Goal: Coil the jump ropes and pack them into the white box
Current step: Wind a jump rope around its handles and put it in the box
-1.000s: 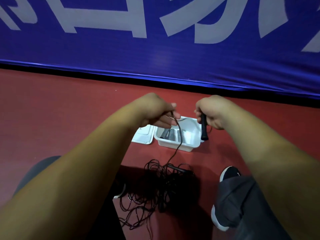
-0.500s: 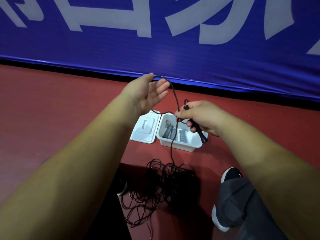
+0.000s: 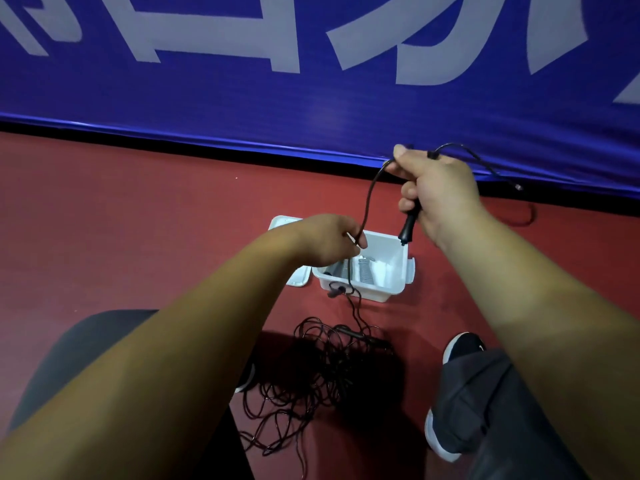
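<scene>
Jump rope (image 3: 367, 199): a thin black cord with a black handle (image 3: 408, 226). The fingers of the right hand (image 3: 438, 192) are curled around the handle, above the white box (image 3: 377, 293). The left hand (image 3: 329, 242) pinches the cord arcing between both hands. The remaining cord lies in a tangled pile (image 3: 325, 372) on the red floor (image 3: 138, 237), just beside the open box.

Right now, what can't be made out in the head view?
Head view only:
- Box contents: partly behind left hand, too small to name.
- Lid: mostly behind the left forearm.
- Rope pile: tangled, in shadow; rope count unclear.
- Rope past right hand: thin, blurred against the banner.
</scene>
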`<state>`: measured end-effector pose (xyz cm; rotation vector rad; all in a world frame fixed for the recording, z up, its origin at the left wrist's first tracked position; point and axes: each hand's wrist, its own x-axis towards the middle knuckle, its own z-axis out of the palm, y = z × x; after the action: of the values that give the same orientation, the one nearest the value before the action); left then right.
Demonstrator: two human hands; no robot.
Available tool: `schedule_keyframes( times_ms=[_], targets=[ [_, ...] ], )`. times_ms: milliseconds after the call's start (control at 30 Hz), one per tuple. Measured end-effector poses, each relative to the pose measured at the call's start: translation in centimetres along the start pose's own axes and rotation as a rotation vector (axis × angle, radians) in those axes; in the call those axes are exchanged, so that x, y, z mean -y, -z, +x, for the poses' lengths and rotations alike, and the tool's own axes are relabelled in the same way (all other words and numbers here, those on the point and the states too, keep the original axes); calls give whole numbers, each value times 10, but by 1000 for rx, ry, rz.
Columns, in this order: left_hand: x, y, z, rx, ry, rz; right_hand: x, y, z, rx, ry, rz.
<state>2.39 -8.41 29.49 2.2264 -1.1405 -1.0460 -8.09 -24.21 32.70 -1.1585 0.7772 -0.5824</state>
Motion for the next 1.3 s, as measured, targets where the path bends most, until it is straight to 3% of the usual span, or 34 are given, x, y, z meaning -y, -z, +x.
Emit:
schedule_keyframes(
  times_ms=[200, 333, 533, 633, 800, 867, 933, 1033, 1100, 1300],
  targets=[
    [-8, 13, 2, -74, 30, -374, -7, 5, 4, -21, -41, -115],
    [-16, 28, -1, -156, 19, -651, -17, 8, 2, 6, -175, -292],
    [-19, 42, -2, -243, 118, -1085, -38, 11, -12, 320, -400, -775],
    [-17, 45, -3, -266, 149, -1201, -45, 9, -20, 453, -340, -740],
    [-14, 47, 0, -333, 140, -1358, -41, 3, -21, 407, -155, -649],
    [-11, 46, 1, -305, 155, -1249, -37, 2, -20, 374, -111, -551],
    [-6, 41, 1, -243, 170, -989, -31, 2, -19, 353, -80, -482],
    [1, 28, 3, -48, 145, -589, -23, 4, -19, 329, -39, -430],
    [3, 20, 3, 46, 119, -468, -20, 6, -18, 319, -23, -413],
    [10, 9, 4, 34, 29, -160, -17, 12, -18, 306, -51, -279]
  ],
)
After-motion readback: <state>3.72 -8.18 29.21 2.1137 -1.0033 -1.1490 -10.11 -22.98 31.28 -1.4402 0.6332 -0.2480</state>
